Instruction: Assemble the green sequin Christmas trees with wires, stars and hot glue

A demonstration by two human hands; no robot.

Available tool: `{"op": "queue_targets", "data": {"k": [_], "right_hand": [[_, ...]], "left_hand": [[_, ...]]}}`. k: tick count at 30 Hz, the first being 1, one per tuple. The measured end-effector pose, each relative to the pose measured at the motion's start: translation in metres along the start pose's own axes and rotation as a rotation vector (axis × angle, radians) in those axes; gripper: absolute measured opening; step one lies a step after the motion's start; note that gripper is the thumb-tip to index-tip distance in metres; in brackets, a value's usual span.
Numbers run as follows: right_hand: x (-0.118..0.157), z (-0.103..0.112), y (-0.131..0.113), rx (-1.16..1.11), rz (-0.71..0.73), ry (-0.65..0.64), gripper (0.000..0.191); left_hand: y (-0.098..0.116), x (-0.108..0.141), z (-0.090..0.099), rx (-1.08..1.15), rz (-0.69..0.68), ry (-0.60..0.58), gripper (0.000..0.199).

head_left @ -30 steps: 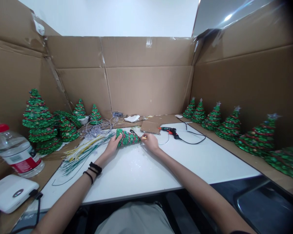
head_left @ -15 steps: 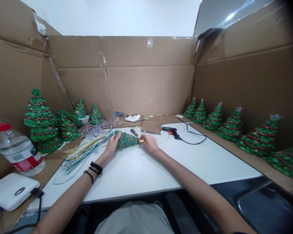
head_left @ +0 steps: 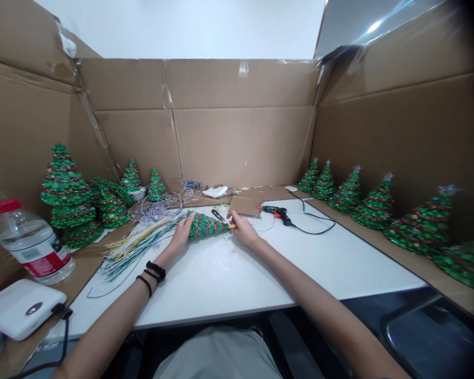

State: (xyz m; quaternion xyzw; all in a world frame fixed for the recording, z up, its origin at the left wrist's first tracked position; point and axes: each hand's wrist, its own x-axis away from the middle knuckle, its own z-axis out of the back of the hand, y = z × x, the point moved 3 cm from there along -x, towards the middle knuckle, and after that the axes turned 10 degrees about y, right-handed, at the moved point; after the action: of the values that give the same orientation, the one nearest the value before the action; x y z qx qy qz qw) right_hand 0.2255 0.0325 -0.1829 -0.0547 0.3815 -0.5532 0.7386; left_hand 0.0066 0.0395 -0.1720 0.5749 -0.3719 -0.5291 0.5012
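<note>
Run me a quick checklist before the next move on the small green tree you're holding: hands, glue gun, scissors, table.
1. Left hand around the small green tree: ok, firmly on its body.
2. Right hand on the tan stub at the tree's end: ok, fingers closed on it.
3. Hot glue gun lying clear of both hands: ok.
4. Glue gun heat: cannot tell.
5. Scissors within reach: ok, just beyond the tree.
6. Table surface: not ok, glitter specks scattered in front of the tree.
</note>
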Motion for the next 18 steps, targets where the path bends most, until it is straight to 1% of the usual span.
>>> {"op": "queue_targets", "data": {"k": [2,4,6,8,15,18], "right_hand": [[-0.0011,0.0002,-0.001,-0.025,0.04,-0.01,0.044],[-0.0027,0.0004,0.0003,-0.029,0.061,-0.02,0.035],[-0.0038,0.0006,0.0026,-0.014,0.063,-0.025,0.027],[-0.0041,0.0005,0.0038,0.006,0.057,-0.024,0.023],[-0.0022,-0.003,-0.0029,0.088,0.019,-0.011,0.021],[-0.0028,-0.0048,-0.0014,0.116,-0.018,-0.013,0.021]], "left_hand": [[0.0,-0.0001,-0.0004,-0.001,-0.003,-0.009,0.046],[-0.0002,-0.0004,-0.0005,-0.004,-0.007,-0.01,0.047],[-0.0011,-0.001,-0.0001,-0.007,-0.007,-0.004,0.048],[-0.0026,-0.0018,0.0003,-0.009,-0.001,0.001,0.048],[-0.0077,-0.005,0.0009,0.011,0.009,0.018,0.045],[-0.0079,-0.0047,0.0009,0.024,0.009,0.013,0.043]]}}
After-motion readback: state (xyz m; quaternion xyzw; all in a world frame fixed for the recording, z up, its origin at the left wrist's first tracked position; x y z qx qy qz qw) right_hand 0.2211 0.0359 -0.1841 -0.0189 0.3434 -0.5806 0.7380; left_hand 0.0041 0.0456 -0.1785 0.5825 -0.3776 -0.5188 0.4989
